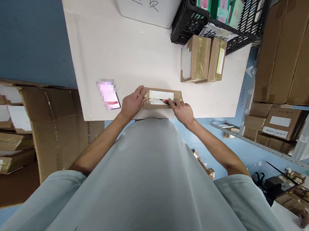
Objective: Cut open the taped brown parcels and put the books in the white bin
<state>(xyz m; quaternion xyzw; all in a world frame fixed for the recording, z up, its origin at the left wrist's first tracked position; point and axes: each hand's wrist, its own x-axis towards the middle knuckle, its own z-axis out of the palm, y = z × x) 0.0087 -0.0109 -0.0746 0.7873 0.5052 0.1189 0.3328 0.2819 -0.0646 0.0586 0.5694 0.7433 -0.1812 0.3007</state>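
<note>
A narrow brown cardboard box [175, 94] with a white label lies near the front edge of the table, taped at its ends. My left hand [133, 102] holds the box's left end, fingers on its top and side. A utility knife [167, 102] with a red and black handle is in my right hand [183, 111], its tip toward the middle of the box top along the label. My right fingers wrap the handle and hide most of it. To the left of my left hand lies a phone [108, 94] with a lit, blurred screen.
Two taped boxes [199, 60] stand at the right of the white table [116, 54], before a black crate [192, 18] of coloured packs. A white bin [150, 5] sits at the back. Large cartons [55, 130] flank the left; shelves [270, 150] with boxes line the right.
</note>
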